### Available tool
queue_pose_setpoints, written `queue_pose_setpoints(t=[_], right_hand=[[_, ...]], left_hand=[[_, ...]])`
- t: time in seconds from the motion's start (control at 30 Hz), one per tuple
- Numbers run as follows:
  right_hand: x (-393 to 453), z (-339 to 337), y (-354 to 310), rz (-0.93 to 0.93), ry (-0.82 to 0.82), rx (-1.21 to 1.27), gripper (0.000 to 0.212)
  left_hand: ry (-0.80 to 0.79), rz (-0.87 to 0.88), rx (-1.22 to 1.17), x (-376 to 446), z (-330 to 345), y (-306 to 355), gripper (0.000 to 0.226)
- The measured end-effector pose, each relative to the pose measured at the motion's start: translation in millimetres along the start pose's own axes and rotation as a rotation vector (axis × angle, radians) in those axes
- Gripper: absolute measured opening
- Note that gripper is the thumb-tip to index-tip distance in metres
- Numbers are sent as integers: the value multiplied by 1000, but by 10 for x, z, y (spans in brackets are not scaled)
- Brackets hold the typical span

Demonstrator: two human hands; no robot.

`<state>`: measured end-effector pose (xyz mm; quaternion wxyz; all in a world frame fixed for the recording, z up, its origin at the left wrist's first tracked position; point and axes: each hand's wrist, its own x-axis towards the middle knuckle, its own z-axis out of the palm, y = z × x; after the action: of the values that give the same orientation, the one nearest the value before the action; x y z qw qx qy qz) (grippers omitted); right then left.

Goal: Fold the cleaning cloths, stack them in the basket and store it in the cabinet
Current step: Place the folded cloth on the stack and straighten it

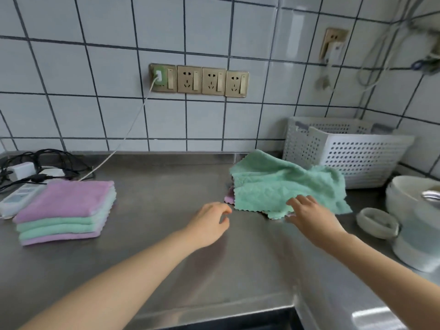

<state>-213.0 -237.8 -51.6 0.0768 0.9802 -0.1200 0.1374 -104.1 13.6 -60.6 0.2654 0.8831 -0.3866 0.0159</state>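
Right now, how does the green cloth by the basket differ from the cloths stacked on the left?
The green cloth lies unfolded and rumpled, while the stacked cloths are folded flat and squared up. The green cloth is a single layer over a purple cloth that barely peeks out; the stack alternates purple and green layers. The right hand rests on the green cloth; no hand touches the stack. Both sit on the steel counter and have the same fluffy texture.

Folded stack (64,210) left on counter (166,234); loose cloth (281,184) right, before basket (345,148).
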Motion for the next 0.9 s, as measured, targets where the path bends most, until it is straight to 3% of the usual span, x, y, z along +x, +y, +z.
queue_pose_setpoints(t=[0.13,0.3,0.47,0.6,0.67,0.8,0.9], right_hand=[[91,154,323,42,38,-121,52],[253,285,308,-6,83,-213,59],[382,350,403,-38,177,-189,38],[401,324,450,-35,89,-112,21],[408,257,496,-44,134,-56,25],[430,140,399,-85,408,79,30],[401,93,329,-208,398,89,40]], left_hand=[[-87,53,-30,313,251,228,39],[-120,134,77,684,535,344,48],[-123,162,189,1002,713,358,63],[-161,115,231,1086,816,446,67],[-111,97,259,1100,854,486,65],[92,52,215,1126,870,536,45],[203,29,231,1139,799,449,35]])
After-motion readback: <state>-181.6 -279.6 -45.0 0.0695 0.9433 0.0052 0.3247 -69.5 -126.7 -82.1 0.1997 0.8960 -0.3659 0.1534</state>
